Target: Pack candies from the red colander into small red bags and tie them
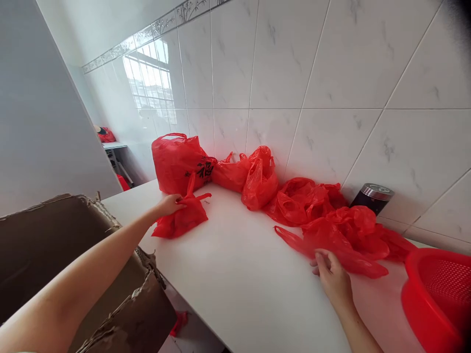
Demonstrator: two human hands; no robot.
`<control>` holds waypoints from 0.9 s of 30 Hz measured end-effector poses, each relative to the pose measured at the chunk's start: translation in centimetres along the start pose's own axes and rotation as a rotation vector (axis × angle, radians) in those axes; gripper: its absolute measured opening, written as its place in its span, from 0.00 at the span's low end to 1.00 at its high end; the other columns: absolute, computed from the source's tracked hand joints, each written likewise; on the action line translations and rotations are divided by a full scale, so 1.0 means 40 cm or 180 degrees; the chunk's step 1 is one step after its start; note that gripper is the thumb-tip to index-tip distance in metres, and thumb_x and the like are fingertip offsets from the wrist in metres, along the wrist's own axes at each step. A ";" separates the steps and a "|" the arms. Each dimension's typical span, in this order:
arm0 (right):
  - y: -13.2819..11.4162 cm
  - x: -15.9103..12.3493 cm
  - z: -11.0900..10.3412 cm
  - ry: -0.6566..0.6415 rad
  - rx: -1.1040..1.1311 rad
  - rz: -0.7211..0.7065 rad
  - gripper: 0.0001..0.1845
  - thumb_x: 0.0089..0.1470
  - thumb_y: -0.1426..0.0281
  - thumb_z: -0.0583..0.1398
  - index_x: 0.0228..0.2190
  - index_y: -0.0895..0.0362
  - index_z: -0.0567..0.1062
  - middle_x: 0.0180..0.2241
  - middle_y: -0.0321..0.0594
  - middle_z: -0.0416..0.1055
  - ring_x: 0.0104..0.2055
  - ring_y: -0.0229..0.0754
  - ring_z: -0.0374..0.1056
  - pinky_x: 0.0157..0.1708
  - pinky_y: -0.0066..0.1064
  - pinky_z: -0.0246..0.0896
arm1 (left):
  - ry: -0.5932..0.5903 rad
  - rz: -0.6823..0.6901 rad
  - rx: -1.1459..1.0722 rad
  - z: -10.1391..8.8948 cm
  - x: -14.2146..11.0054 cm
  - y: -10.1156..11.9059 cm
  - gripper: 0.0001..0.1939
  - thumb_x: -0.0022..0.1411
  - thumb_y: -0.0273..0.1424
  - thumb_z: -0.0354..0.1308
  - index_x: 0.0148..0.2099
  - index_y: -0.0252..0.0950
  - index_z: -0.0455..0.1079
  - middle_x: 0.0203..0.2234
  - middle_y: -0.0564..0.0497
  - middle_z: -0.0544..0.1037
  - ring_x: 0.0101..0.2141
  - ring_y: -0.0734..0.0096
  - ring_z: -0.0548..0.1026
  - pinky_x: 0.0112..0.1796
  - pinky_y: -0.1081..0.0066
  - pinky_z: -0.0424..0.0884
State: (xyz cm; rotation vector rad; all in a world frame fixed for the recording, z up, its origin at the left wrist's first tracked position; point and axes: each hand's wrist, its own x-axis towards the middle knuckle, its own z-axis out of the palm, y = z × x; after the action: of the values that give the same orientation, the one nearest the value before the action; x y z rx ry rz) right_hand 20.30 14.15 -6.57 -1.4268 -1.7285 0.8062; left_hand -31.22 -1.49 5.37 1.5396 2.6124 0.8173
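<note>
My left hand (168,204) reaches across the white counter (235,274) and grips the knotted top of a small tied red plastic bag (182,217). My right hand (333,277) rests on the counter at the near edge of a heap of empty crumpled red bags (342,235), its fingers curled on the edge of one bag. Behind stand a large full red bag with black characters (178,162) and two more tied red bags (253,177) against the tiled wall.
A torn open cardboard box (69,264) stands left of the counter under my left arm. A red plastic colander (439,294) sits at the right edge. A dark canister with a metal lid (372,197) stands against the wall behind the bag heap.
</note>
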 end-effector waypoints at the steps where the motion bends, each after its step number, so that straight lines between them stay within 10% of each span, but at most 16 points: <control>1: 0.002 0.001 0.000 -0.0016 -0.0016 0.0000 0.21 0.56 0.50 0.50 0.40 0.52 0.69 0.31 0.36 0.75 0.29 0.43 0.72 0.32 0.34 0.61 | -0.0006 0.0018 0.0012 -0.011 0.000 -0.003 0.15 0.50 0.42 0.56 0.33 0.35 0.70 0.27 0.52 0.76 0.32 0.64 0.73 0.34 0.71 0.66; 14: -0.014 -0.011 0.002 0.0002 -0.0061 -0.0219 0.22 0.56 0.51 0.49 0.38 0.53 0.70 0.28 0.37 0.75 0.27 0.43 0.71 0.30 0.33 0.62 | -0.0010 -0.0318 0.0772 -0.058 -0.072 -0.038 0.27 0.53 0.47 0.58 0.48 0.32 0.66 0.41 0.43 0.73 0.42 0.55 0.70 0.43 0.63 0.65; 20: -0.035 -0.012 0.010 0.0017 -0.0213 -0.0355 0.21 0.59 0.57 0.45 0.40 0.54 0.72 0.27 0.37 0.75 0.27 0.43 0.71 0.31 0.34 0.65 | 0.0083 0.0257 0.0726 -0.019 -0.082 0.140 0.28 0.60 0.44 0.53 0.60 0.39 0.58 0.57 0.42 0.64 0.57 0.52 0.61 0.55 0.57 0.57; 27: -0.147 -0.161 -0.053 -0.0712 -0.0714 -0.1060 0.19 0.57 0.69 0.51 0.47 0.50 0.75 0.45 0.39 0.75 0.45 0.45 0.71 0.47 0.36 0.63 | -0.1027 0.1800 0.0048 0.134 -0.135 0.407 0.23 0.59 0.47 0.52 0.53 0.42 0.66 0.54 0.45 0.67 0.53 0.57 0.68 0.55 0.62 0.60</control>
State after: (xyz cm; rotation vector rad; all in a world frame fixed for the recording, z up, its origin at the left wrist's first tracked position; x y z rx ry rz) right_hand 19.74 6.75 -1.51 -1.1736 -2.2138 0.6221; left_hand -13.76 2.68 6.43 2.2351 1.9834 0.4939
